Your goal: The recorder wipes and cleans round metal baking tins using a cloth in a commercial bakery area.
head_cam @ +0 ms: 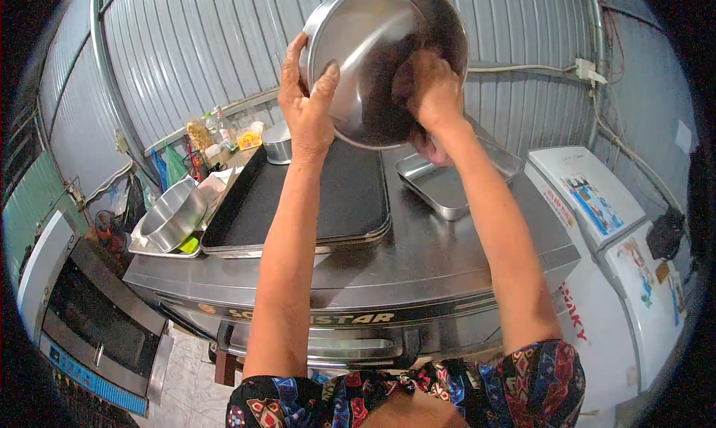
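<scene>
A large stainless steel mixing bowl is raised above the steel worktop, tilted so its inside faces me. My left hand grips its left rim, thumb inside and fingers around the outer wall. Inside the bowl, my right hand presses a pinkish cloth toward the right-hand wall; part of the cloth hangs below the palm. The right fingertips are partly hidden by the hand itself. Below the bowl, a shallow rectangular steel pan rests on the worktop, partly behind my right forearm.
Stacked black baking trays cover the middle of the steel worktop. A round metal pan leans on a small tray at left; another round pan stands behind. A white chest freezer is at right, an oven at lower left.
</scene>
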The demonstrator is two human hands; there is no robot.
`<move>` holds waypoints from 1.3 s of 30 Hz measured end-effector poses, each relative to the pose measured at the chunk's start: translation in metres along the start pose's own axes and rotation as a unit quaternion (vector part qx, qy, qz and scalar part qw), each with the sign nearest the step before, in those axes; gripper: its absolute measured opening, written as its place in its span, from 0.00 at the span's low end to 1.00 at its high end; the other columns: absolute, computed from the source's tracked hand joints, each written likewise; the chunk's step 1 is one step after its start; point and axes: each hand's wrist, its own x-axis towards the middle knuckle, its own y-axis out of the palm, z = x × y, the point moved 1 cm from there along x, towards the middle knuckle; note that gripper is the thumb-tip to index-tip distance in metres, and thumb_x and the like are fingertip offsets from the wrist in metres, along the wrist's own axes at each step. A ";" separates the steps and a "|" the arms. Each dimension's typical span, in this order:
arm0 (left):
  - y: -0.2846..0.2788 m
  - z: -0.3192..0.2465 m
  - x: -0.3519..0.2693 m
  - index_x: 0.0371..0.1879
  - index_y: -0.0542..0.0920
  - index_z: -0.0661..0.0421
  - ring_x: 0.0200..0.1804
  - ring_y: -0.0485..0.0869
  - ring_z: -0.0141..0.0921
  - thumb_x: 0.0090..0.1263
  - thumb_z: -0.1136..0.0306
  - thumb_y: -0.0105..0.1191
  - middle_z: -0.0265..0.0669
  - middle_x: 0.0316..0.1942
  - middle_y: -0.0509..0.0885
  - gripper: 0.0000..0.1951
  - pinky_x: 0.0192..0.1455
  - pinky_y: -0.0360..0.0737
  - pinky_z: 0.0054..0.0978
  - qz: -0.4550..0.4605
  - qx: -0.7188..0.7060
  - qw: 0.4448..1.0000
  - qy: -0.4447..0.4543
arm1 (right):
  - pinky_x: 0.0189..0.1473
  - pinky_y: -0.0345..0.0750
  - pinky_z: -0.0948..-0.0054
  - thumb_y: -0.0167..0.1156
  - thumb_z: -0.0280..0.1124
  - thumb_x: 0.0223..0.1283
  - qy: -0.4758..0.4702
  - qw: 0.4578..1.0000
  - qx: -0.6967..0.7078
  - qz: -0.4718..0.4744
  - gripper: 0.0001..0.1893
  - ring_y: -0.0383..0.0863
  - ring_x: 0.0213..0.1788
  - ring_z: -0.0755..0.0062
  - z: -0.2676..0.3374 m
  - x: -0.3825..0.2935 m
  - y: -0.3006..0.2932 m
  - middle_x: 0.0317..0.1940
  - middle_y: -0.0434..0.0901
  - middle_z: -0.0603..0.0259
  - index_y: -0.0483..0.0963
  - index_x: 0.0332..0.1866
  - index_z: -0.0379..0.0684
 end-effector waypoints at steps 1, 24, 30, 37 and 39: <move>-0.002 0.000 0.000 0.61 0.68 0.58 0.48 0.74 0.29 0.58 0.66 0.57 0.39 0.50 0.73 0.29 0.52 0.70 0.25 0.000 0.000 1.000 0.001 | 0.54 0.70 0.55 0.60 0.27 0.43 0.000 1.000 0.001 0.000 0.26 0.69 0.55 0.49 0.006 -0.003 0.001 0.49 0.71 0.49 0.67 0.54 0.42; 0.037 0.000 -0.037 0.63 0.68 0.54 0.46 0.70 0.28 0.59 0.58 0.62 0.35 0.42 0.68 0.33 0.52 0.69 0.25 0.093 0.025 0.992 -0.078 | 0.59 0.68 0.56 0.59 0.20 0.40 -0.079 0.972 0.110 -0.193 0.29 0.66 0.58 0.40 -0.012 0.009 -0.023 0.53 0.70 0.40 0.66 0.55 0.35; 0.032 -0.001 -0.030 0.60 0.70 0.55 0.52 0.71 0.30 0.58 0.66 0.63 0.36 0.46 0.66 0.29 0.57 0.68 0.26 0.035 0.011 0.999 -0.011 | 0.58 0.70 0.57 0.55 0.43 0.55 0.066 0.997 -0.037 -0.012 0.25 0.69 0.56 0.45 -0.025 0.006 -0.011 0.53 0.68 0.40 0.68 0.52 0.35; 0.007 0.012 -0.019 0.62 0.68 0.59 0.54 0.73 0.30 0.61 0.71 0.56 0.40 0.55 0.72 0.27 0.57 0.70 0.25 0.001 0.077 0.997 0.026 | 0.55 0.72 0.61 0.53 0.30 0.50 -0.074 0.939 0.026 0.334 0.17 0.76 0.50 0.47 0.029 -0.010 0.005 0.46 0.77 0.45 0.74 0.47 0.37; 0.007 0.016 -0.017 0.61 0.70 0.54 0.46 0.70 0.28 0.57 0.65 0.61 0.37 0.46 0.72 0.30 0.54 0.66 0.25 -0.024 0.018 0.999 -0.032 | 0.55 0.72 0.62 0.53 0.27 0.49 -0.098 0.932 0.114 0.329 0.18 0.76 0.50 0.47 0.037 -0.016 0.011 0.45 0.78 0.46 0.74 0.48 0.38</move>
